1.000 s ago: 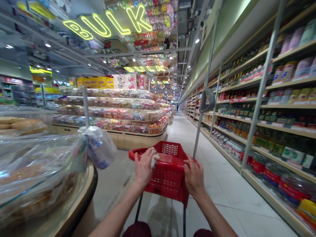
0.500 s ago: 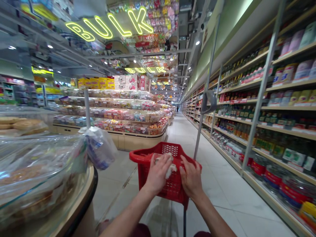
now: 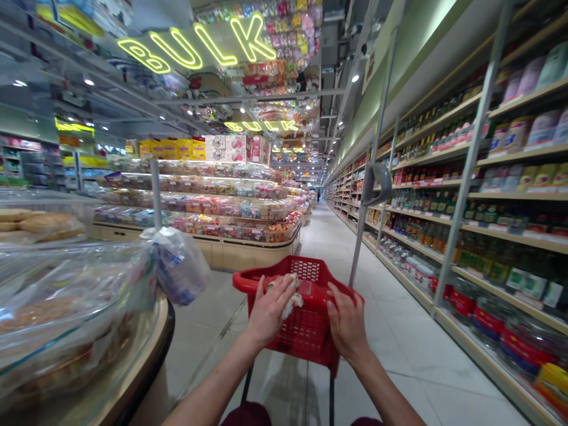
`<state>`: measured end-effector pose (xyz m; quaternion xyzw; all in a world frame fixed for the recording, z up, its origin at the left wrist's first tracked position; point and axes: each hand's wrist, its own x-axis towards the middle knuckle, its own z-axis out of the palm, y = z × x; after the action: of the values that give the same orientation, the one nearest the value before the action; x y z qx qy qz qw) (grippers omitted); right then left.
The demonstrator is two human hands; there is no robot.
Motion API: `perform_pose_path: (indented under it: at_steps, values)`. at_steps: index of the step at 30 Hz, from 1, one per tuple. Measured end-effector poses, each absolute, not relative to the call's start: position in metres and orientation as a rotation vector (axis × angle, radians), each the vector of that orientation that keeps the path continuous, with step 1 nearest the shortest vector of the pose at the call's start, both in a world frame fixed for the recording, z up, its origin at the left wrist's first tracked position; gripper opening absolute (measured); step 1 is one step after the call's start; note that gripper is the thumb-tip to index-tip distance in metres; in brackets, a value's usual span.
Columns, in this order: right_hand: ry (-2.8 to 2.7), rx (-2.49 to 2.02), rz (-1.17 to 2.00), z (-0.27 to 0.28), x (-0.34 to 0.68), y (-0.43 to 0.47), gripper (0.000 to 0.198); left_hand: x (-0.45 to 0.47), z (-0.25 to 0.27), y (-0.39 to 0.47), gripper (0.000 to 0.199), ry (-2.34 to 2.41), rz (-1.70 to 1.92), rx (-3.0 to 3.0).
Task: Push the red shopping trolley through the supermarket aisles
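The person's left hand (image 3: pixel 268 310) lies over a crumpled white cloth (image 3: pixel 291 305), perhaps a tissue, on the near handle (image 3: pixel 317 291) of a red cart (image 3: pixel 306 334). Its fingers are stretched forward and only slightly bent, with the cloth caught loosely beneath them, so the hold looks like light pressure from above rather than a tight clench; the palm is turned down, which would keep the cloth flat against the plastic. The right hand (image 3: pixel 348 325) rests at the cart's near right corner, fingers part bent over the edge, seemingly to steady it; whether they close underneath cannot be told. The cart stands in the aisle directly in front of the person, near the rounded end of a display case (image 3: pixel 80 290) on the left. A plastic bag (image 3: pixel 181 266) hangs from a post (image 3: pixel 156 195) beside that case, probably within easy reach of shoppers. Sweets (image 3: pixel 231 207) sit in stepped clear bins ahead, likely tiered so each row shows. As for writing, a yellow neon sign (image 3: pixel 222 44) overhead reads "BULK", and a smaller sign (image 3: pixel 261 126) beyond repeats it. Print on the white cartons (image 3: pixel 226 148), yellow packs (image 3: pixel 177 149) and red-labelled jars (image 3: pixel 492 322) is too small or blurred to read.
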<state>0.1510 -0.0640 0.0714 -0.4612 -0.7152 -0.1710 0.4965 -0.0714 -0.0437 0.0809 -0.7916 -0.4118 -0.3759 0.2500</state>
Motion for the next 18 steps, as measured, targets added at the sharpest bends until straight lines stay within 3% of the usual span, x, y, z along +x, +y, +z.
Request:
perform_pose_path:
  at_steps: [6, 12, 18]
  values:
    - [-1.733, -1.107, -0.414, 0.069, 0.152, -0.065, 0.037, -0.104, 0.087, -0.035, 0.044, -1.565, -1.168, -1.85]
    - [-1.731, -1.094, -0.43, 0.069, 0.155, -0.064, 0.037, -0.042, 0.087, -0.051, 0.052, -1.044, -1.029, -2.291]
    - [-1.754, -1.111, -0.384, 0.066, 0.157, -0.064, 0.037, -0.085, 0.098, -0.032, 0.044, -1.677, -1.159, -1.929]
